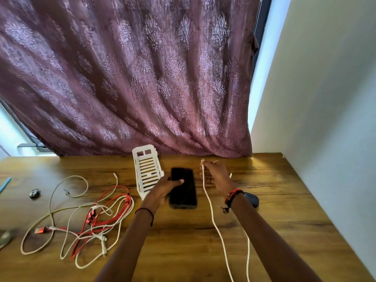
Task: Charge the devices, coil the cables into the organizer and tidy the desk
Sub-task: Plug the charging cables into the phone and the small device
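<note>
Phone (184, 192) and charging plug (202, 162) held apart at centre frame, not yet joined.

Left hand (162, 190) wrapped round the phone's left edge, thumb laid across the dark screen; right hand (218, 178) pinching the white cable (211, 216) just under the plug, other fingers loosely bent. Phone just right of the white organizer (145, 169), long axis running top to bottom of frame, leaning slightly; port end not discernible. Plug aimed at the top of the frame, beside the phone's upper right corner. Probably needs turning before insertion: pushed in skewed, likely to jam or scrape. Slack trailing to the bottom edge, apt to snag under the right forearm and tug loose.
</note>
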